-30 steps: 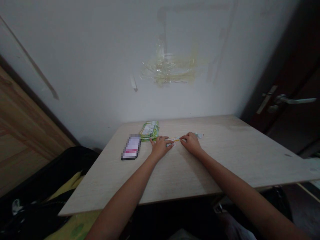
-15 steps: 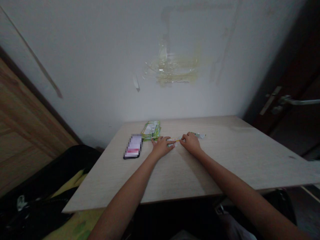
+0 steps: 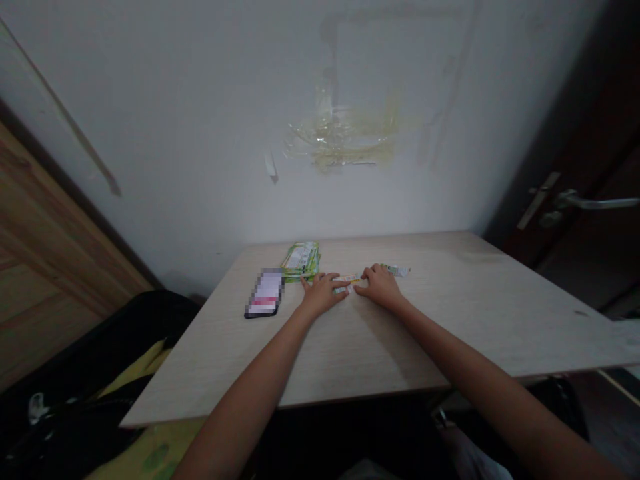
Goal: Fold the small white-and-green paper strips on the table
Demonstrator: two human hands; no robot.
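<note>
Between my hands, a narrow printed packet (image 3: 354, 279) in white, yellow and green lies flat on the table. My left hand (image 3: 319, 293) rests on its left end with the fingers spread, covering that part. At the packet's right end is my right hand (image 3: 383, 287), thumb and fingers apart and nothing visible between them. Just beyond the right hand lies a second thin green-and-white packet (image 3: 399, 271), partly hidden by the fingers. A stack of green-and-white packets (image 3: 301, 259) sits behind and left of my left hand.
A phone (image 3: 265, 293) with a blurred screen lies left of the stack on the pale wooden table (image 3: 325, 360). Behind stands a wall with peeling tape (image 3: 345, 143). To the right is a dark door with a metal handle (image 3: 600, 202); dark and yellow cloth lies at lower left.
My right thumb and fingers have parted at the packet's right end, and the thumb has moved slightly toward me. My left hand stays on the packet.
</note>
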